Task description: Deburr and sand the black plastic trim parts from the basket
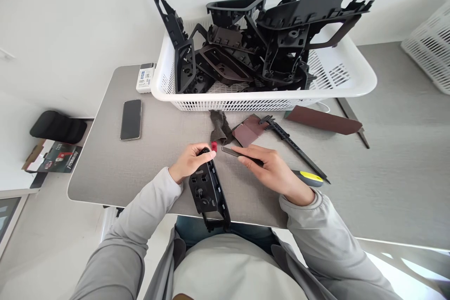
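My left hand (192,161) grips the upper end of a black plastic part (206,192) with slots and clips. The part's lower end reaches over the table's front edge. In my right hand (269,168) is a flat dark file (230,151), its tip pointing left, just apart from the part. A grey and yellow handle (309,178) shows beyond my right wrist; whether it joins the file is hidden. A small red piece (214,146) is by my left thumb. Just beyond lie a dark crumpled cloth (220,126) and folded brown sandpaper (249,130).
A white plastic basket (225,103) heaped with black parts (288,51) stands at the back. Calipers (295,147), a brown sandpaper strip (323,120) and a metal strip (353,122) lie right. A phone (131,119) and small white box (145,78) are left.
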A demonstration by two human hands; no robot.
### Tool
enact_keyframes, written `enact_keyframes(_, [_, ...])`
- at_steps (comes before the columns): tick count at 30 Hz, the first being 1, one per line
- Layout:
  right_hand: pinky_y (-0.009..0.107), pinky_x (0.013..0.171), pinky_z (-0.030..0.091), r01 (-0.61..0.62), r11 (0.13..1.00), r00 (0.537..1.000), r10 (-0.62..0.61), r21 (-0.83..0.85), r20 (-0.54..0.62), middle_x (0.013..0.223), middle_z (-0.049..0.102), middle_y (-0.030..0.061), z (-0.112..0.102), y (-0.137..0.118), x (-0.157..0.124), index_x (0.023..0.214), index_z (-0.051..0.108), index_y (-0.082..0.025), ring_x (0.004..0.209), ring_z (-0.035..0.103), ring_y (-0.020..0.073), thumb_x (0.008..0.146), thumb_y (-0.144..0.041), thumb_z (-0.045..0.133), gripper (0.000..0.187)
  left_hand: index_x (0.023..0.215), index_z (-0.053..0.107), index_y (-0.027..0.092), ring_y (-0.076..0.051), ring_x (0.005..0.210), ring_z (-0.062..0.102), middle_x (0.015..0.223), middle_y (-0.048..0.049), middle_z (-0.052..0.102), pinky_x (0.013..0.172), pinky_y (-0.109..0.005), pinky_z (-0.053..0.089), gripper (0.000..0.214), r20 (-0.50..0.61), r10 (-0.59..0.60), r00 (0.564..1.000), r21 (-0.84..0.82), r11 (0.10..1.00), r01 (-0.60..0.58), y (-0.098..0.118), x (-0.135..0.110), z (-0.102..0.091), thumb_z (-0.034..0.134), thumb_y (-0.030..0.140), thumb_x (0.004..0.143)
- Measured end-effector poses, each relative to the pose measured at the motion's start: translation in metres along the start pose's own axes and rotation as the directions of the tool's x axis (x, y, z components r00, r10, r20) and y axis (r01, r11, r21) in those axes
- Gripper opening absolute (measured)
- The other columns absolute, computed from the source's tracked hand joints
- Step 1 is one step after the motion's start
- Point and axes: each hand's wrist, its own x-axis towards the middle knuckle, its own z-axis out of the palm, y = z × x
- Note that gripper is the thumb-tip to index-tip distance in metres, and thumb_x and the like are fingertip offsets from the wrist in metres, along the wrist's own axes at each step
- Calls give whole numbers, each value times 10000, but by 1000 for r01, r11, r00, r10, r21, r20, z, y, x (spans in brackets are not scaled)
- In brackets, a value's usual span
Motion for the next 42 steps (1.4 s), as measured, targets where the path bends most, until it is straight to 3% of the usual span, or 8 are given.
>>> enact_keyframes(5, [318, 673, 553, 104, 991, 988, -112, -83, -106, 837, 695, 77, 13, -1, -2, 1238, 682, -204, 735, 659, 190, 993, -292, 479, 331, 630, 568, 168, -101, 485, 421, 542, 26, 475, 492, -256, 334, 693, 11, -38, 999, -46, 998, 38, -4, 1, 3, 488, 852, 708])
enact_keyframes(15, [283, 627, 540, 305, 929, 939, -329, -208, -94, 860, 731, 73, 24, -2, 0, 1194, 689, -178, 746, 680, 177, 975, -175, 525, 274, 672, 565, 185, -116, 534, 437, 572, 36, 486, 539, -261, 354, 665, -69, -130, 989, -62, 990, 126, -1, 0, 8, 465, 839, 743])
enact_keyframes(23, [296, 652, 553, 251, 936, 947, -290, -248, -139, 856, 728, 91, 20, -2, -1, 1172, 701, -156, 765, 687, 191, 972, -175, 524, 267, 615, 523, 180, -105, 501, 385, 533, 35, 437, 522, -263, 312, 684, -30, -144, 989, -102, 985, 140, -5, 0, 7, 475, 854, 722])
enact_keyframes(28, [274, 616, 542, 297, 928, 938, -327, -223, -114, 859, 728, 79, 21, -3, -1, 1183, 685, -146, 726, 680, 170, 967, -168, 538, 261, 641, 541, 175, -113, 552, 445, 591, 20, 506, 570, -262, 357, 667, -42, -133, 990, -116, 985, 127, -7, 1, 7, 508, 836, 721])
enact_keyframes(32, [283, 628, 549, 262, 934, 944, -300, -242, -137, 852, 725, 86, 21, -2, -2, 1163, 689, -140, 739, 685, 178, 968, -174, 535, 251, 606, 501, 186, -111, 522, 413, 554, 32, 460, 561, -271, 348, 667, -45, -162, 986, -88, 984, 157, -7, 1, 7, 486, 843, 727])
enact_keyframes(37, [276, 638, 552, 262, 951, 955, -280, -166, -101, 878, 722, 72, 21, -2, -3, 1201, 674, -184, 751, 686, 168, 974, -185, 525, 272, 657, 555, 182, -131, 591, 473, 622, 13, 539, 614, -282, 389, 673, -53, -113, 992, -51, 993, 111, -10, 2, 7, 470, 845, 733])
enact_keyframes(42, [284, 627, 549, 236, 962, 962, -251, -138, -103, 841, 707, 70, 18, -3, -3, 1166, 695, -162, 719, 673, 168, 964, -185, 526, 264, 619, 515, 186, -111, 519, 420, 541, 34, 453, 552, -268, 354, 664, -19, -105, 994, -59, 993, 104, -9, 3, 6, 425, 825, 778])
